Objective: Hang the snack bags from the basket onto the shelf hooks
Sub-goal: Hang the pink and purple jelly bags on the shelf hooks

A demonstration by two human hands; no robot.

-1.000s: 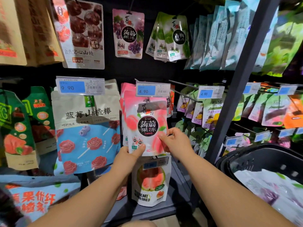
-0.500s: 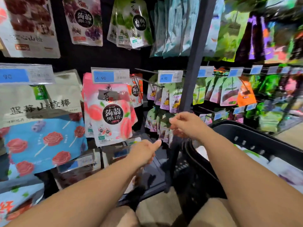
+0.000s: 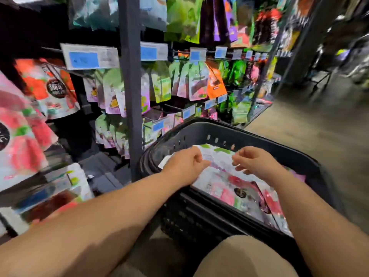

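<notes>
A black plastic basket (image 3: 217,127) stands on the floor at the lower right. It holds several snack bags (image 3: 223,186), white and pink with fruit prints. Both hands hover just above those bags. My left hand (image 3: 184,165) is over the basket's left side, fingers loosely curled, with nothing plainly held. My right hand (image 3: 254,163) is beside it, fingers bent downward and also without a bag. At the left, pink peach jelly bags (image 3: 22,142) hang on the shelf hooks.
A dark upright shelf post (image 3: 130,100) rises just left of the basket. Rows of green, purple and orange snack bags (image 3: 196,82) hang behind blue price tags (image 3: 83,59). Open floor (image 3: 311,136) lies to the right. My knee (image 3: 243,256) is at the bottom.
Both hands let go of the pink bag hanging on the hook and swung right and down to the basket. The view turned right with them.
</notes>
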